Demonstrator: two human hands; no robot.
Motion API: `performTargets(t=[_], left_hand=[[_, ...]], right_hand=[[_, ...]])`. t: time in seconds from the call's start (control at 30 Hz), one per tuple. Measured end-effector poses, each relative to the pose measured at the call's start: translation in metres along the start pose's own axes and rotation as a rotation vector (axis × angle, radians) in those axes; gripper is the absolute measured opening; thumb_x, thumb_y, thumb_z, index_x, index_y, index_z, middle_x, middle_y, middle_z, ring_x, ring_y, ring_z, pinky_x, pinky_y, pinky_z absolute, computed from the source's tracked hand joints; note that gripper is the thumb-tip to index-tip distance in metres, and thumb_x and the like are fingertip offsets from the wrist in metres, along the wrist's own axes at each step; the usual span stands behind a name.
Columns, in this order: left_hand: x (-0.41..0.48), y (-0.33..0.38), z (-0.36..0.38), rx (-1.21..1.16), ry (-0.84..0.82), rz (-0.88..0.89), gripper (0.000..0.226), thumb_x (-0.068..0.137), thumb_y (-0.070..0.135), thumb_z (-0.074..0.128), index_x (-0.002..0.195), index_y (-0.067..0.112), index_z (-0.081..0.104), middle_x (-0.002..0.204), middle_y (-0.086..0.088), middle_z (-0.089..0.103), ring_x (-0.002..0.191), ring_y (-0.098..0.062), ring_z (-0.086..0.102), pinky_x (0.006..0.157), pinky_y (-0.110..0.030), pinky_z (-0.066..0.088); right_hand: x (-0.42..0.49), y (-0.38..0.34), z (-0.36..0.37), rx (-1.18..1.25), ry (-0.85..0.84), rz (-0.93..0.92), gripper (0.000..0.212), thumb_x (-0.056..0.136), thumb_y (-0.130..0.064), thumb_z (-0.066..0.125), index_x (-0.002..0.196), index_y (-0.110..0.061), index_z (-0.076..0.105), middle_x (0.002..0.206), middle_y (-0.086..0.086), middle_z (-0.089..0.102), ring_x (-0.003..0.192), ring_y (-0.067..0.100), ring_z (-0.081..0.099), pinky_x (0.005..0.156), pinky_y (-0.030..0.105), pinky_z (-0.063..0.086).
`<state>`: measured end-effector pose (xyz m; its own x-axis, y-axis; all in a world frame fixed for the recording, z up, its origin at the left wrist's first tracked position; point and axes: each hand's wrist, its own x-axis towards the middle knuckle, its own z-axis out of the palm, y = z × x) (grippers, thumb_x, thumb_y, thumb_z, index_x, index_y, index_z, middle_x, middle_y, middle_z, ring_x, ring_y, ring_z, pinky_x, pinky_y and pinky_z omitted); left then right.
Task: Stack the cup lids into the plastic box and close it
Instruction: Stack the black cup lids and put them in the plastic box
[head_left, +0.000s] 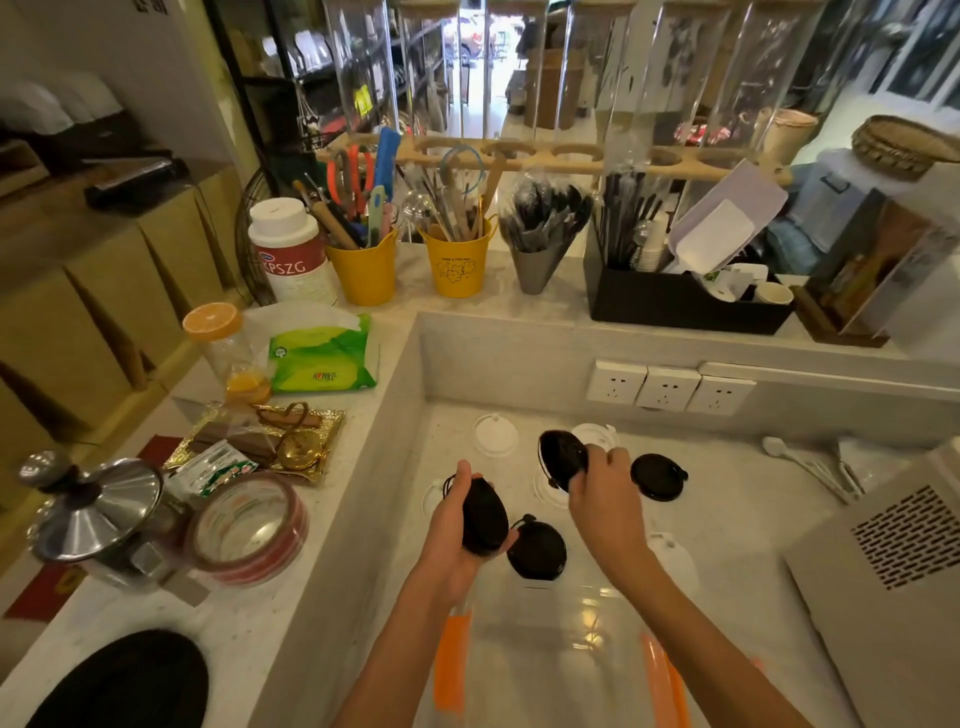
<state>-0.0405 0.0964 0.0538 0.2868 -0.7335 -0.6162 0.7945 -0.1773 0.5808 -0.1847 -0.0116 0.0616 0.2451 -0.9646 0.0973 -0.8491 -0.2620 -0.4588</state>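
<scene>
My left hand (451, 540) grips a black cup lid (483, 514), or a small stack of them, held on edge. A second black lid (561, 458) is tilted up in my right hand (602, 493). Two more black lids lie flat on the pale counter, one (537, 553) just right of my left hand and one (658, 476) beyond my right hand. White lids (494, 434) and clear lids (550, 491) are scattered around them. The clear plastic box (561, 644) with orange clips (451, 662) sits below my forearms, nearest to me.
A raised ledge on the left carries a tape roll (248, 530), a metal pot lid (98, 512) and a gold tray (260, 441). Wall sockets (670, 387) line the back step. A grey vented machine (893, 566) stands at right, white spoons (800, 462) beside it.
</scene>
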Motion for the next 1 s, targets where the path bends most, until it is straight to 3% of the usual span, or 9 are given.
performTargets(t=[0.1, 0.2, 0.3, 0.37, 0.43, 0.57, 0.83, 0.9, 1.0], left_hand=[[-0.007, -0.005, 0.009, -0.055, -0.125, -0.009, 0.066, 0.084, 0.064, 0.064, 0.126, 0.013, 0.063, 0.127, -0.018, 0.067, 0.119, -0.035, 0.063, 0.093, -0.055, 0.057], [-0.013, -0.003, 0.011, -0.048, -0.257, 0.039, 0.073, 0.086, 0.072, 0.052, 0.130, 0.015, 0.068, 0.133, -0.019, 0.067, 0.124, -0.033, 0.064, 0.098, -0.047, 0.054], [-0.014, 0.000, 0.006, -0.049, -0.254, 0.073, 0.075, 0.084, 0.074, 0.051, 0.126, 0.015, 0.071, 0.131, -0.018, 0.068, 0.122, -0.030, 0.066, 0.099, -0.044, 0.054], [-0.014, 0.000, 0.003, -0.025, -0.228, 0.114, 0.070, 0.084, 0.071, 0.053, 0.123, 0.016, 0.073, 0.128, -0.016, 0.071, 0.118, -0.028, 0.068, 0.096, -0.043, 0.056], [-0.014, -0.002, 0.003, 0.018, -0.226, 0.164, 0.058, 0.088, 0.062, 0.058, 0.123, 0.018, 0.072, 0.126, -0.014, 0.072, 0.115, -0.026, 0.070, 0.099, -0.044, 0.054], [-0.019, -0.013, 0.011, 0.208, -0.233, 0.296, 0.041, 0.091, 0.041, 0.059, 0.128, 0.027, 0.068, 0.127, -0.008, 0.072, 0.118, -0.024, 0.068, 0.098, -0.043, 0.052], [-0.030, -0.022, 0.024, 0.274, -0.239, 0.323, 0.057, 0.089, 0.064, 0.042, 0.130, 0.032, 0.065, 0.132, 0.003, 0.070, 0.123, -0.016, 0.065, 0.099, -0.036, 0.054], [-0.031, -0.023, 0.025, 0.259, -0.237, 0.311, 0.064, 0.088, 0.066, 0.041, 0.134, 0.028, 0.063, 0.136, 0.001, 0.068, 0.126, -0.019, 0.063, 0.105, -0.041, 0.051], [-0.033, -0.026, 0.028, 0.226, -0.224, 0.276, 0.067, 0.088, 0.066, 0.043, 0.137, 0.024, 0.061, 0.138, -0.004, 0.065, 0.129, -0.023, 0.061, 0.107, -0.045, 0.049]], right_hand=[[-0.033, -0.029, -0.007, 0.101, 0.041, -0.182, 0.042, 0.095, -0.010, 0.056, 0.135, -0.015, 0.048, 0.116, 0.010, 0.049, 0.068, 0.020, 0.058, 0.058, 0.025, 0.052], [-0.063, -0.036, -0.004, 0.152, -0.024, -0.387, 0.048, 0.096, -0.013, 0.055, 0.141, -0.023, 0.045, 0.131, 0.006, 0.043, 0.093, 0.016, 0.061, 0.072, 0.021, 0.058], [-0.075, -0.029, -0.006, 0.262, -0.073, -0.436, 0.049, 0.098, -0.012, 0.053, 0.144, -0.026, 0.044, 0.145, 0.000, 0.034, 0.113, 0.010, 0.056, 0.088, 0.018, 0.055], [-0.078, -0.024, -0.010, 0.368, -0.146, -0.457, 0.048, 0.097, -0.013, 0.053, 0.143, -0.028, 0.045, 0.146, -0.007, 0.033, 0.113, 0.004, 0.056, 0.092, 0.014, 0.052], [-0.079, -0.024, -0.015, 0.545, -0.275, -0.378, 0.038, 0.097, -0.025, 0.055, 0.134, -0.031, 0.047, 0.138, -0.013, 0.041, 0.111, 0.004, 0.059, 0.094, 0.019, 0.053], [-0.069, -0.032, -0.024, 0.873, -0.475, 0.010, 0.031, 0.090, -0.045, 0.065, 0.111, -0.029, 0.049, 0.124, -0.001, 0.061, 0.107, 0.014, 0.067, 0.091, 0.037, 0.058], [-0.069, -0.019, -0.029, 0.927, -0.428, 0.021, 0.065, 0.080, -0.040, 0.078, 0.131, -0.040, 0.037, 0.120, -0.029, 0.048, 0.103, -0.005, 0.057, 0.065, 0.006, 0.052], [-0.071, -0.017, -0.029, 0.915, -0.415, 0.006, 0.072, 0.076, -0.043, 0.080, 0.134, -0.043, 0.037, 0.124, -0.026, 0.048, 0.104, -0.006, 0.055, 0.064, 0.002, 0.050], [-0.074, -0.015, -0.031, 0.880, -0.398, -0.047, 0.062, 0.075, -0.044, 0.079, 0.123, -0.052, 0.042, 0.126, -0.023, 0.047, 0.107, -0.002, 0.055, 0.070, 0.000, 0.048]])
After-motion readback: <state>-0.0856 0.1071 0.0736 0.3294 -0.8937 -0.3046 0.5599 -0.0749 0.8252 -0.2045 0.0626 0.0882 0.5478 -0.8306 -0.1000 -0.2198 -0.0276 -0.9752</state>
